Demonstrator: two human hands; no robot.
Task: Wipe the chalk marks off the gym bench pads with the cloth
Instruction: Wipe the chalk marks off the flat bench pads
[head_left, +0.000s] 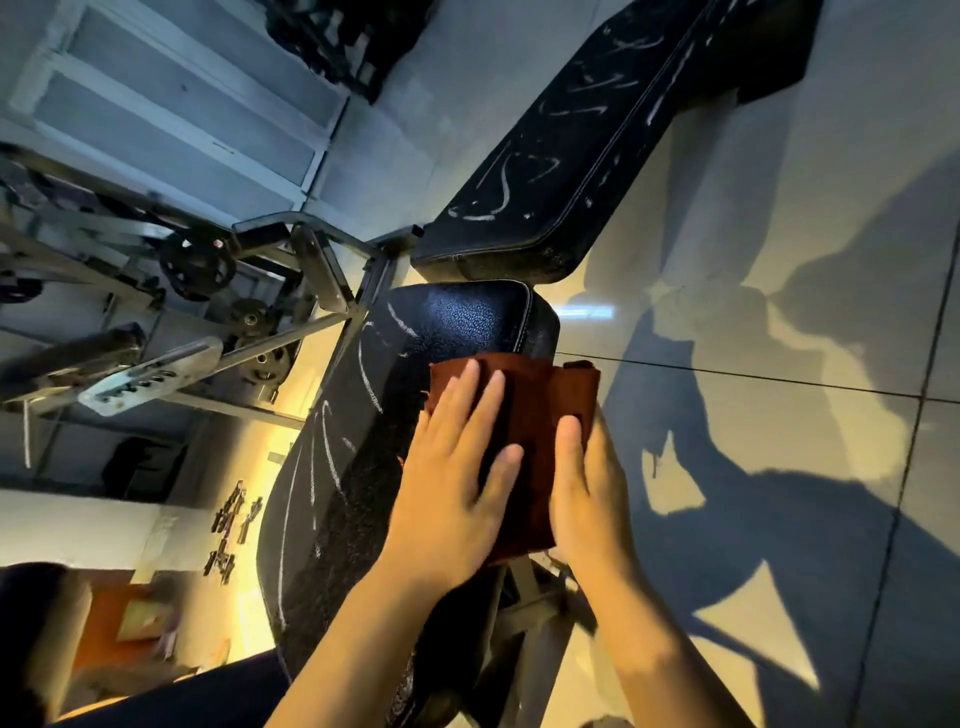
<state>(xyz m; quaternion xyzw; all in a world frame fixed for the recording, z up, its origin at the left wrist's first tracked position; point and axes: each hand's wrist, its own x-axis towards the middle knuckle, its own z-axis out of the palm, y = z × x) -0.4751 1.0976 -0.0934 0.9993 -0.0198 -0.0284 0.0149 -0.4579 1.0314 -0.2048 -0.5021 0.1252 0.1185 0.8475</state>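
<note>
Along the left of the frame stands gym machinery: steel bars, weight plates (196, 267) and a pale pin-slotted bracket (150, 375), with small dark clips (231, 525) scattered on the floor below.

Right of that, running from the lower centre up toward the middle, lies the near bench pad (363, 415). Its left half carries long white chalk marks (324, 441) in curved strokes; the strip at its top end, just above the cloth, looks dark and glossy with only a couple of streaks.

At centre, the left hand (452, 488) lies flat on the brown cloth (535, 415), fingers straight and spread, pressing it onto the pad's right side. Just to its right, the right hand (592, 493) curls round the cloth's right edge, thumb on top; its other fingers are hidden under the fabric at the pad's side.

In the upper right, the second bench pad (571, 171) angles away, covered in chalk scribbles and untouched by the cloth. The tiled floor (779, 441) fills the right side under heavy shadow.

The step in hand appears to be wiping the near pad, early on. The next move probably calls for a firm sweep leftward across the chalked strokes, keeping the cloth flat.
</note>
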